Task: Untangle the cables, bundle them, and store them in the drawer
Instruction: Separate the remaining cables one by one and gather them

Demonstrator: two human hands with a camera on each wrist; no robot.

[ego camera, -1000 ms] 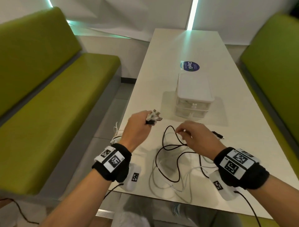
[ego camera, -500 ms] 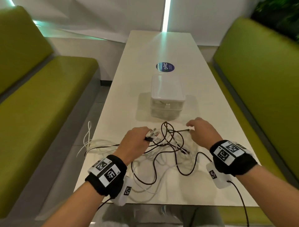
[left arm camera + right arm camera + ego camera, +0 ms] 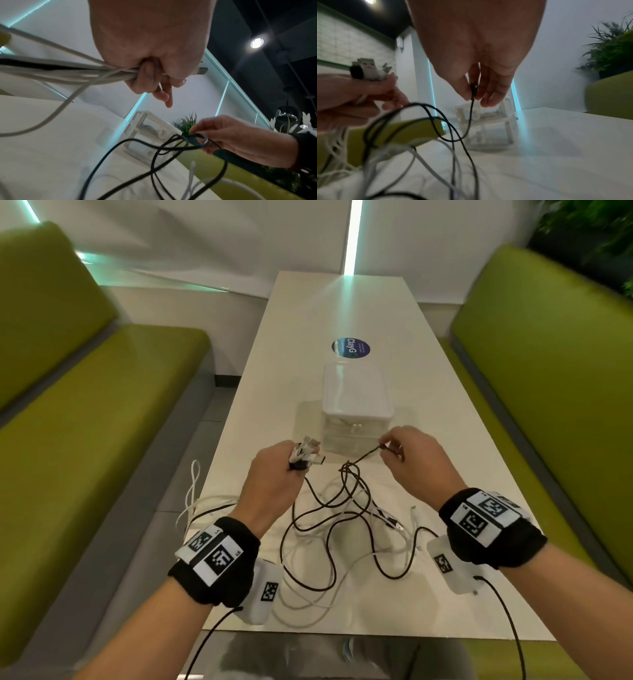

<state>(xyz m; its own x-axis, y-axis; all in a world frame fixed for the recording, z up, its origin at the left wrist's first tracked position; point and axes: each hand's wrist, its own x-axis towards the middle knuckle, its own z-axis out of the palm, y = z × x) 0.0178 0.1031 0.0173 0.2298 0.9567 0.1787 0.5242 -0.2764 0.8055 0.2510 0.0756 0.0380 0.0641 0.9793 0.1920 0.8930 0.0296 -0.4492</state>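
Two hands up over the white table (image 3: 455, 460), both loaded. Left hand (image 3: 274, 474) is fisted round a cluster of connector ends (image 3: 306, 453), white plus one black, plugs sticking out toward 1 o'clock; their leads run back under the palm toward 7 o'clock. Right hand (image 3: 416, 462) pinches the tip of the black cable (image 3: 363, 455) between thumb and fingertips (image 3: 467, 94), narrow grip, other fingers loosely curled. From that pinch the black cable's free length runs toward 8 o'clock, down into a knot of loops near centre, so the long axis points away from the grip toward the left hand. Right hand is nearer the free end, left nearer the pile. My read: the end wants drawing toward 2 o'clock, away from the bundle. White cables (image 3: 346, 542) lie slack under and through the black loops, some hanging off the table's left edge. Drawer unit (image 3: 354, 392) sits at 12 o'clock just beyond both hands, drawers look closed. Hard to tell: which loops truly cross versus merely overlap, how many cables in all; wrist views blurred low down.
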